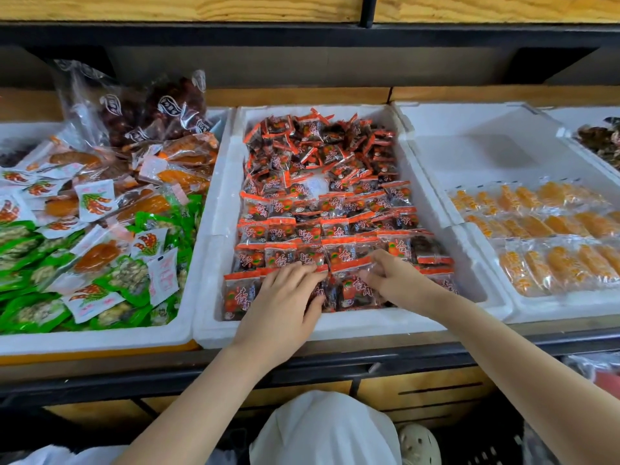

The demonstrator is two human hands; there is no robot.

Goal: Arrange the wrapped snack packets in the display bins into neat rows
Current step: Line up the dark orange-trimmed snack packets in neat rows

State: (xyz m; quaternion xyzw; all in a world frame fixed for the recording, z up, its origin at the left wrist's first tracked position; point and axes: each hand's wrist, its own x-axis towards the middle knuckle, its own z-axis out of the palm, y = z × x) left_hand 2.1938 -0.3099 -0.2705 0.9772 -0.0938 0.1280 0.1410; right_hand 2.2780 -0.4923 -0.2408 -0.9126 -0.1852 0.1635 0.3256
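Foam bin's [214, 256] packets [339, 229] underlie left grip [285, 297], right grip [389, 273].

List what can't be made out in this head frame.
All head view:
Front-row red packets: partly covered by the left hand.
Whether the right hand pinches a packet: its curled fingers hide the contact.
Far-right bin and its dark contents: cut off by the right edge.
Packet print: too small and blurred.
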